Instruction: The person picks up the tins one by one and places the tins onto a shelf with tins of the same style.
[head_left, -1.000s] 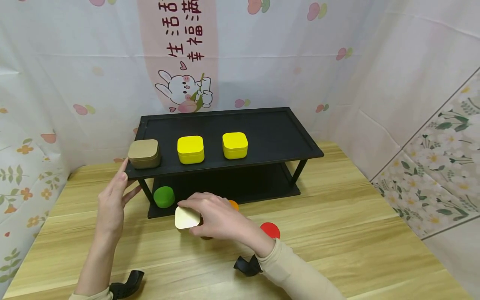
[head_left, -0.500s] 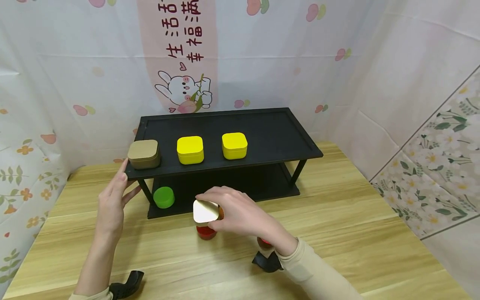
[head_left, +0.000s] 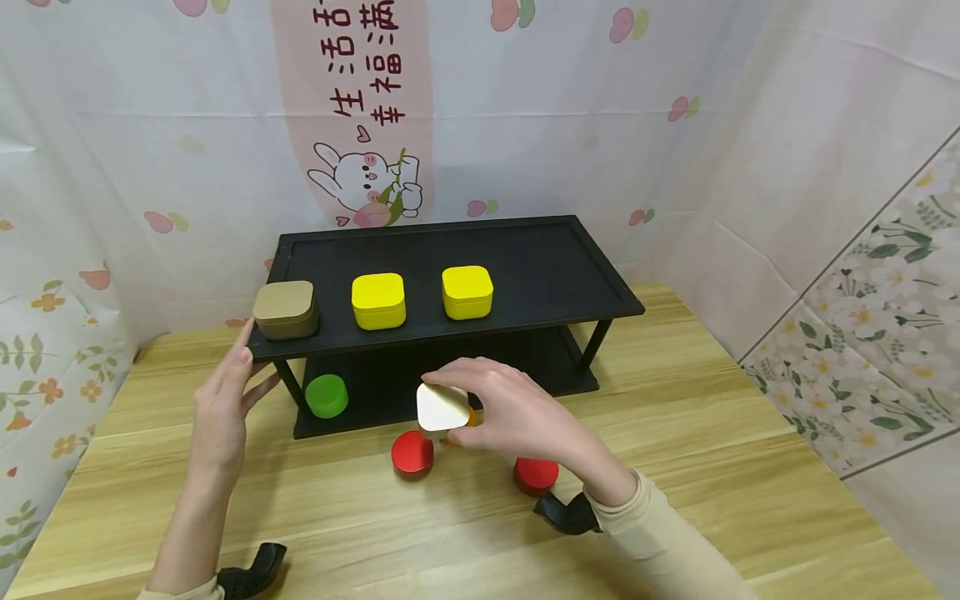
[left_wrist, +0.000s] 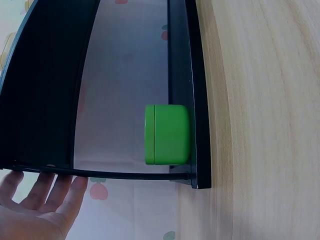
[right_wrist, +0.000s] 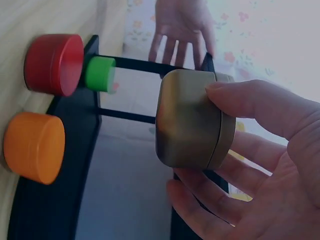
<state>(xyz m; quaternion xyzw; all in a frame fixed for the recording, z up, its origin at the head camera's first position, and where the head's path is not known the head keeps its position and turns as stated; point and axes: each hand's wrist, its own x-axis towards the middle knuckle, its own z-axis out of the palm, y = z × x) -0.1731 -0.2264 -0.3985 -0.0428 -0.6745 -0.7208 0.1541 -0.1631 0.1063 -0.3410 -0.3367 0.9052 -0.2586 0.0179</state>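
My right hand [head_left: 517, 408] grips a small gold square tin [right_wrist: 192, 120] with a rounded lid, thumb on one side and fingers on the other. It is held up in front of the black two-tier shelf [head_left: 525, 250]. An orange round tin [right_wrist: 35, 147] shows below it, mostly hidden in the head view. My left hand [head_left: 221, 408] touches the shelf's left end with extended fingers, near the front corner. Close to that corner, a brown-gold square tin [head_left: 287, 310] sits on the upper tier, and a green tin [left_wrist: 170, 135] stands on the lower tier.
Two yellow square tins [head_left: 378, 301] [head_left: 467, 292] stand on the upper tier. Two red round tins [head_left: 412, 454] [head_left: 537, 475] rest on the wooden table [head_left: 360, 533] before the shelf. A printed curtain [head_left: 525, 150] hangs behind.
My right hand has carried the gold tin rightward and slightly up, away from the green tin, uncovering the red tin at the middle. My left hand has stayed at the shelf's end.
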